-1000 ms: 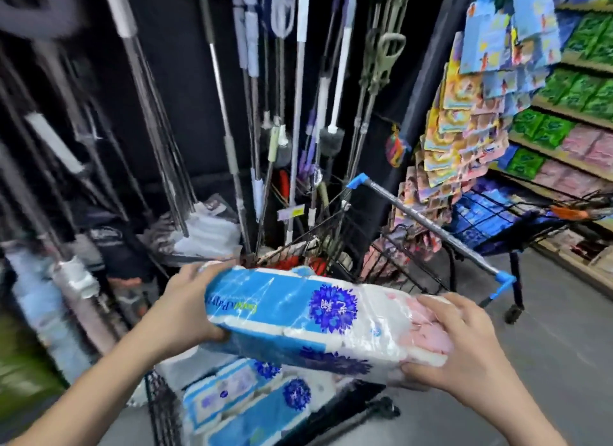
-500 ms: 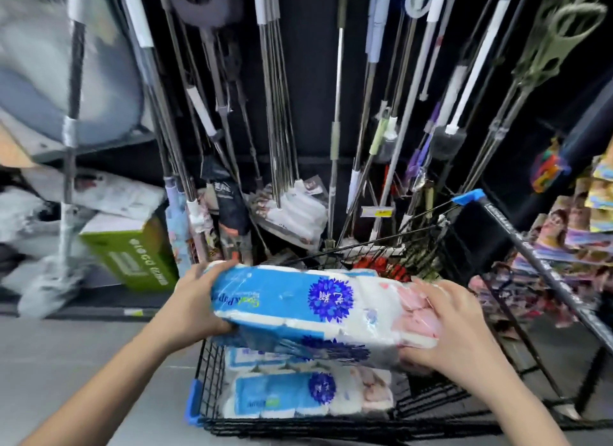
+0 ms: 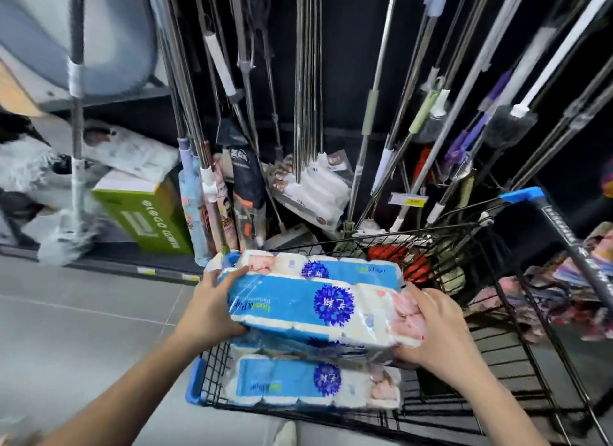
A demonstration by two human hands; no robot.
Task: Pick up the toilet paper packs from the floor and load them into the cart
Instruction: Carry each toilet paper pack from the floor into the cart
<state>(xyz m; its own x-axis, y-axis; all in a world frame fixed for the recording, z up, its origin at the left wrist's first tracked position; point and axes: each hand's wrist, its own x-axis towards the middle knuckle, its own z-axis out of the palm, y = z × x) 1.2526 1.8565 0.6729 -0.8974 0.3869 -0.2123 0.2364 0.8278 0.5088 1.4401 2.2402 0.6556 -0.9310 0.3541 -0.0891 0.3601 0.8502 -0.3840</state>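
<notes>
1. Grey tiled floor (image 3: 83,329); rack of mop handles (image 3: 308,80) behind.
2. Blue-and-white plastic-wrapped toilet paper pack (image 3: 318,309), purple flower print, held over black wire cart (image 3: 504,352).
3. Left hand (image 3: 212,309), right hand (image 3: 441,332) grip its opposite ends.

Mid-frame, the pack (image 3: 318,309) wears thin glossy plastic film — crinkled, catching light; the cart (image 3: 491,349) at lower right is black-coated metal wire with smooth blue plastic bumpers (image 3: 194,383); poles (image 3: 306,80) at top centre are polished metal; the box (image 3: 149,220) at left looks like printed cardboard; the floor (image 3: 83,313) is smooth matt grey tile.
</notes>
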